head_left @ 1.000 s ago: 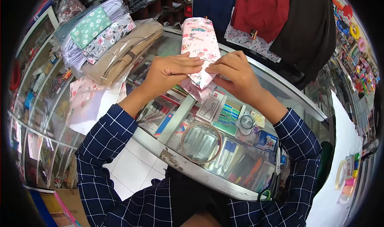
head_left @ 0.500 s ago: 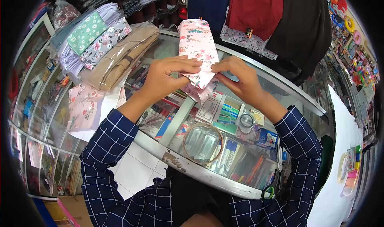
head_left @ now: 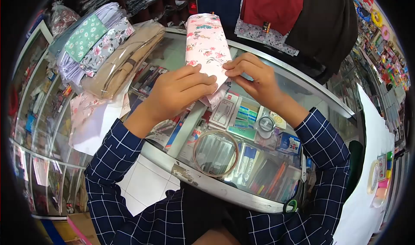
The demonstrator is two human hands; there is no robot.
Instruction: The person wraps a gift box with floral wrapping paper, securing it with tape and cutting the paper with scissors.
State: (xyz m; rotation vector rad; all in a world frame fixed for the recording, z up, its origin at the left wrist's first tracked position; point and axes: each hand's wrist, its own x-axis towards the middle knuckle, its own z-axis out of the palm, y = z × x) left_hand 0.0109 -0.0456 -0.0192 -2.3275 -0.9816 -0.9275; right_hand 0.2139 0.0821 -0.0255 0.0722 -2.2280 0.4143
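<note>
A package wrapped in pink floral paper (head_left: 206,39) lies lengthwise on the glass counter (head_left: 173,50), its near end toward me. Curled over the left side of that near end, my left hand (head_left: 179,89) is closed on the package, with its thumb largely hidden. My right hand (head_left: 255,76) pinches the paper at the right edge of the same end between thumb and fingers. Part of the folded paper shows below the hands.
Bagged folded clothes (head_left: 125,57) and a pink floral sheet (head_left: 93,115) lie to the left. A round ring (head_left: 216,173) rests on the counter, with scissors (head_left: 304,171) and a green-and-black tape roll (head_left: 291,206) near its right end. White paper (head_left: 367,171) is at the right.
My left hand has come slightly nearer me, its fingers now curled over the package end. My right hand keeps pinching the right edge. The whole view has shifted a little.
</note>
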